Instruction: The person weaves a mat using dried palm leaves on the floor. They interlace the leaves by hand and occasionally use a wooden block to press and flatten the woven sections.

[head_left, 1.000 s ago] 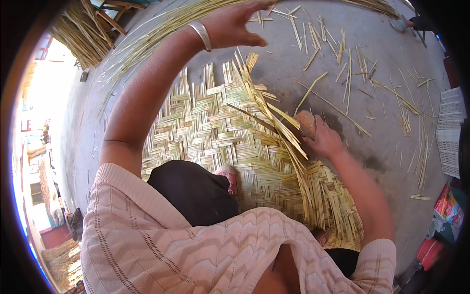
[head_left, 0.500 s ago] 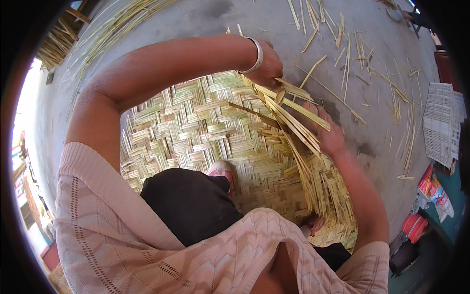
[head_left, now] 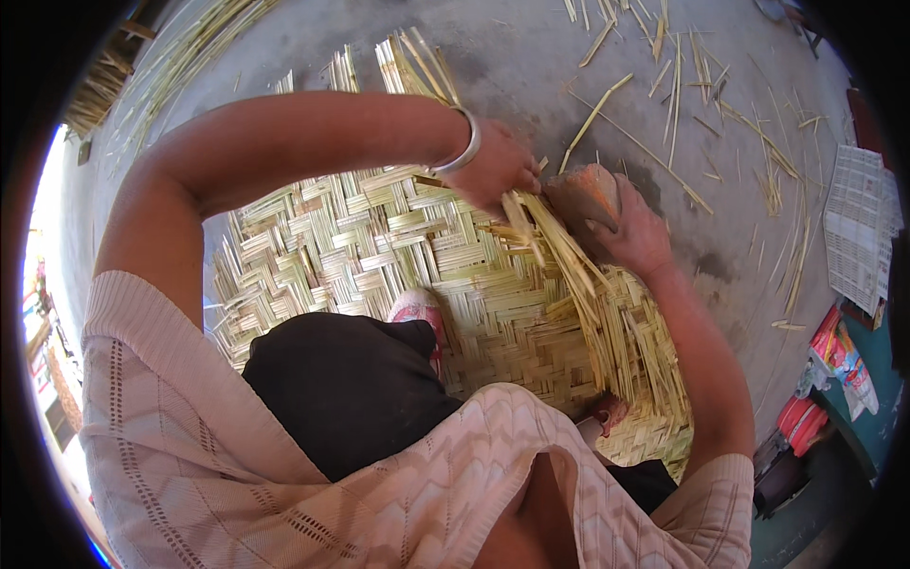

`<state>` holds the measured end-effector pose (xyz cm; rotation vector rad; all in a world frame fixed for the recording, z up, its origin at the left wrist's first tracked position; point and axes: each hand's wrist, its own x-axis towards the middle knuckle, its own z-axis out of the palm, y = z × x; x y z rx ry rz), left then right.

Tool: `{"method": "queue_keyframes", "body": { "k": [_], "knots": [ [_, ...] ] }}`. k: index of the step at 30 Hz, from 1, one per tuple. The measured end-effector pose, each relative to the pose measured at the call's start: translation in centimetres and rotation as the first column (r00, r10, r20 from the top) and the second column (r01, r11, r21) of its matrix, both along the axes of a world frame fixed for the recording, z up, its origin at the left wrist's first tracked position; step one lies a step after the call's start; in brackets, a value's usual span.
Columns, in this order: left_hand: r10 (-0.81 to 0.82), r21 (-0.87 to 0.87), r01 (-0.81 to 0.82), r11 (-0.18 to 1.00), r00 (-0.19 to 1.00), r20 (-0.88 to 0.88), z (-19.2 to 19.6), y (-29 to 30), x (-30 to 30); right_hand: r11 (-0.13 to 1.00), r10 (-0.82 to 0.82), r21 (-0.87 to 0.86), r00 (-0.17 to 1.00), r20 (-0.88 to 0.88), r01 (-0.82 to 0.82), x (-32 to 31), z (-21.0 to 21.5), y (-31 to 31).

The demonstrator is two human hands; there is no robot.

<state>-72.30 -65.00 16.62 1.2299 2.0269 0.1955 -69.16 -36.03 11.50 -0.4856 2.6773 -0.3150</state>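
Observation:
A mat of woven pale green-yellow split strips (head_left: 332, 242) lies on the floor under my feet, its right edge folded over in a band of loose strips (head_left: 578, 275). At the top end of that band my left hand (head_left: 495, 166), with a metal bangle at the wrist, is closed on the strip ends, fingers pressed together. Just right of it, my right hand (head_left: 637, 232) grips a reddish-brown brick (head_left: 585, 197) from its right side. The brick rests at or just beside the mat's edge; whether it touches the strips I cannot tell.
Loose split strips (head_left: 673, 104) lie scattered on the grey floor beyond and to the right. A heap of long strips (head_left: 204, 52) sits at the far left. At the right edge are a newspaper sheet (head_left: 853, 228), a colourful packet (head_left: 842, 365) and a red item (head_left: 801, 422).
My left hand has moved down and slightly left onto the strip ends. My right hand has shifted up a little, and the brick in it has come into view. The view has shifted slightly.

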Motion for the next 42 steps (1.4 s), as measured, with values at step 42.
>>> {"method": "queue_keyframes", "body": {
  "k": [42],
  "knots": [
    [-0.058,0.147,0.136,0.980,0.894,-0.445,-15.4,-6.8,11.5,0.995,0.040,-0.081,0.976,-0.214,-0.058,0.9,0.6,-10.4]
  ]
}}
